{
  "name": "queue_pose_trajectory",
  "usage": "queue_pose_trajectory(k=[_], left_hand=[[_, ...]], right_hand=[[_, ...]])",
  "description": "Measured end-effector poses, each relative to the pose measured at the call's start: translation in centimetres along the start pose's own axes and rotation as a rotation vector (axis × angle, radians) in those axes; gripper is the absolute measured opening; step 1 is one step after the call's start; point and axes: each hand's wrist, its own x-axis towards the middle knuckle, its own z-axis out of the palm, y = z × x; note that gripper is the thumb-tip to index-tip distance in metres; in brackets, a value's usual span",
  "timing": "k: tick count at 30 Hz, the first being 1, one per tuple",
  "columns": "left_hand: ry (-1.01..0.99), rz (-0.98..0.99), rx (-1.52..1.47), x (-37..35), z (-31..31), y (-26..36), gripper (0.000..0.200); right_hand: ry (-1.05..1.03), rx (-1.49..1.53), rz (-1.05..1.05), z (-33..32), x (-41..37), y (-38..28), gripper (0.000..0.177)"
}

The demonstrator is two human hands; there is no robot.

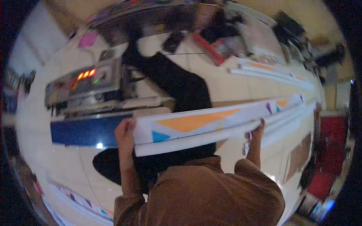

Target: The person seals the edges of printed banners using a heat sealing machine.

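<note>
A long white package (211, 122) printed with orange, teal and purple shapes lies across my lap, its right end reaching away from me. My left hand (125, 132) is closed on its near left end, thumb on top. Farther along, my right hand (257, 132) grips the package's lower edge, fingers partly hidden and blurred. Just beyond my left hand stands a metal machine (88, 84) with glowing orange digits. In front of it is a dark blue flat surface (83, 132). More long white pieces (290, 122) lie beside the package at the right.
Similar printed packages (264, 69) lie on the tiled floor at the upper right, with others (81, 201) at the lower left. A red-edged box (211, 47) holding dark items sits beyond my outstretched leg (181, 81). A dark phone-like object (173, 41) and red furniture (330, 145) are also around.
</note>
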Motion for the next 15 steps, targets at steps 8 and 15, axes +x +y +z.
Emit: queue_pose_trajectory(k=[8,15], left_hand=[[0.137,-0.032,-0.190,-0.6,2.1,-1.2,0.014],[0.179,0.017,-0.167,-1.2,1.9,0.5,0.010]], right_hand=[[0.060,-0.079,-0.344,-4.3,3.2,-0.3,0.063],[-0.033,-1.140,-1.162,2.6,3.6,-0.6,0.054]])
